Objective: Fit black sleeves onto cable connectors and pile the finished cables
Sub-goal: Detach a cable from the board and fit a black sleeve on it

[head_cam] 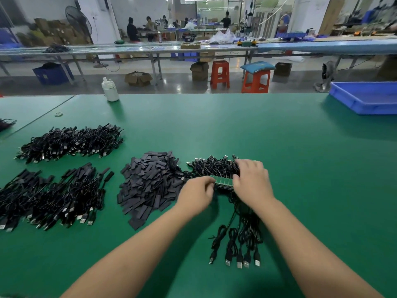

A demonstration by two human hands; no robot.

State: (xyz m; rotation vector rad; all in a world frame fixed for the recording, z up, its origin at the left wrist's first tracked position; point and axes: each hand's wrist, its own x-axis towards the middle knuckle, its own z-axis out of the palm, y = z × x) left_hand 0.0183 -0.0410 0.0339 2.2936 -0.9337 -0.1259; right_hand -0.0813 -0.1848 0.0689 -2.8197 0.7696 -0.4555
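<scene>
Hands [223,186] grip unlabelled green boards [224,183].

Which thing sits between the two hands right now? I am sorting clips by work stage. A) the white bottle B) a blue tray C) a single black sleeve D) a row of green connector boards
D: the left hand and right hand hold a row of green connector boards between them, cables trailing toward the person.

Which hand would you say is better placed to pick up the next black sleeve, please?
Left, probably: the left hand lies right beside the sleeve pile, while the right hand is farther away.
</scene>
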